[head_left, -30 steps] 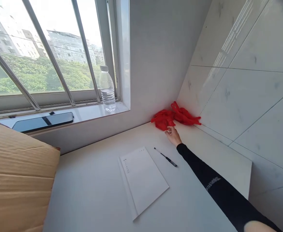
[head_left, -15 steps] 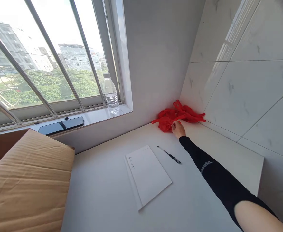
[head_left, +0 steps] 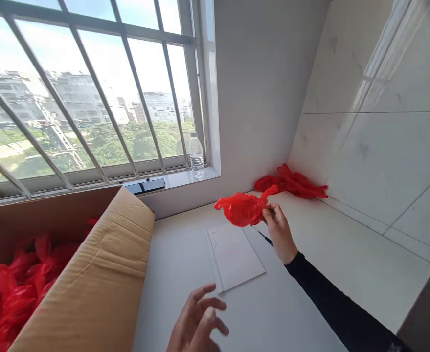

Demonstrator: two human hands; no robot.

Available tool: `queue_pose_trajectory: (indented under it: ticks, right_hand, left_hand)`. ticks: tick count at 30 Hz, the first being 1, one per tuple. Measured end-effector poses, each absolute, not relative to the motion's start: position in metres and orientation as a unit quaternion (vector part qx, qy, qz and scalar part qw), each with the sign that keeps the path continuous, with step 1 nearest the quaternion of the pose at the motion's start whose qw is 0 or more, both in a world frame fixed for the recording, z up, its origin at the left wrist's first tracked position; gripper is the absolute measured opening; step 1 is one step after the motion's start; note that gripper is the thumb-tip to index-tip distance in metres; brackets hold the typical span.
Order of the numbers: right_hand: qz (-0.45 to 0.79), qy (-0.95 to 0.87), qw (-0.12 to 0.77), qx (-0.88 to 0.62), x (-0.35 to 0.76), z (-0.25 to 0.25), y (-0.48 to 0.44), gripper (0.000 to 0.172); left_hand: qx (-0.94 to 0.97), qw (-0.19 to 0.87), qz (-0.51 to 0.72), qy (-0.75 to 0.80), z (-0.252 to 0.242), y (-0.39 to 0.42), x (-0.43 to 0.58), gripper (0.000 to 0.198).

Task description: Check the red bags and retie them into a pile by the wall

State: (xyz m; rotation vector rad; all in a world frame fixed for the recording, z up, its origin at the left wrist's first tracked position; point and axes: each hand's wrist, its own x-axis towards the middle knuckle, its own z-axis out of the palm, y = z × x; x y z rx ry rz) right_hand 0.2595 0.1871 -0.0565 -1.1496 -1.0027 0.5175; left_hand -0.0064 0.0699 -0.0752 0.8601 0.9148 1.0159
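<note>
A crumpled red plastic bag (head_left: 241, 209) hangs in the air over the white table, pinched by my right hand (head_left: 280, 230) at its right end. Below it lies a white booklet (head_left: 237, 256) with small writing near its upper left. A black pen (head_left: 265, 238) sits beside the booklet, partly hidden by my right hand and the bag. My left hand (head_left: 198, 322) is at the bottom of the view, fingers spread and curved, holding nothing, close to the booklet's lower edge.
More red bags (head_left: 295, 183) lie in the far corner against the tiled wall. At left stands a cardboard box (head_left: 101, 264) holding several red bags (head_left: 20, 298). On the windowsill are a water bottle (head_left: 196, 159) and a dark phone (head_left: 146, 186).
My right hand has lifted one red bag off the corner pile and brought it nearer. My left hand has come into view. The view has turned left, showing the box's contents.
</note>
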Motion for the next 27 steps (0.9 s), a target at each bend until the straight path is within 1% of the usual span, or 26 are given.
queue_pose_trajectory:
  ticks: [2,3,5,7,9,11,13,16,18,21,23,25,27]
  right_hand:
    - [0.296,-0.472,0.669,-0.492,0.217,-0.062,0.151,0.024]
    - [0.335,-0.491,0.645,-0.48,0.2,-0.065,0.134,0.025]
    - [0.43,-0.528,0.577,-0.451,0.178,-0.073,0.11,0.027]
    - [0.477,-0.504,0.564,-0.447,0.171,-0.082,0.104,0.029]
    - [0.477,-0.444,0.598,-0.468,0.171,-0.092,0.113,0.03]
    - [0.49,-0.419,0.599,-0.475,0.172,-0.103,0.128,0.031]
    - [0.539,-0.447,0.552,-0.453,0.17,-0.112,0.136,0.037]
    - [0.608,-0.501,0.479,-0.387,0.161,-0.118,0.133,0.05]
    - [0.622,-0.53,0.457,-0.351,0.157,-0.121,0.127,0.05]
    - [0.613,-0.547,0.452,-0.347,0.157,-0.124,0.123,0.04]
    - [0.611,-0.538,0.451,-0.365,0.161,-0.126,0.124,0.037]
    - [0.613,-0.529,0.452,-0.375,0.163,-0.126,0.125,0.037]
    - [0.608,-0.533,0.455,-0.374,0.165,-0.125,0.125,0.037]
  left_hand:
    - [0.366,0.667,0.493,0.422,-0.082,0.08,0.007,0.061]
    - [0.353,0.66,0.521,0.41,-0.085,0.086,0.012,0.061]
    - [0.326,0.655,0.572,0.371,-0.093,0.097,0.015,0.051]
    - [0.307,0.651,0.595,0.357,-0.101,0.104,0.011,0.046]
    - [0.3,0.657,0.587,0.366,-0.109,0.105,0.002,0.05]
    - [0.3,0.67,0.568,0.372,-0.115,0.104,-0.005,0.054]
    - [0.303,0.68,0.553,0.375,-0.119,0.103,-0.008,0.051]
    - [0.314,0.689,0.533,0.377,-0.123,0.104,-0.011,0.041]
    - [0.323,0.695,0.52,0.377,-0.124,0.105,-0.014,0.037]
    - [0.333,0.692,0.511,0.385,-0.126,0.106,-0.018,0.037]
    - [0.338,0.683,0.516,0.392,-0.126,0.107,-0.019,0.043]
    - [0.339,0.673,0.524,0.397,-0.126,0.108,-0.019,0.053]
    - [0.342,0.669,0.524,0.4,-0.124,0.109,-0.018,0.06]
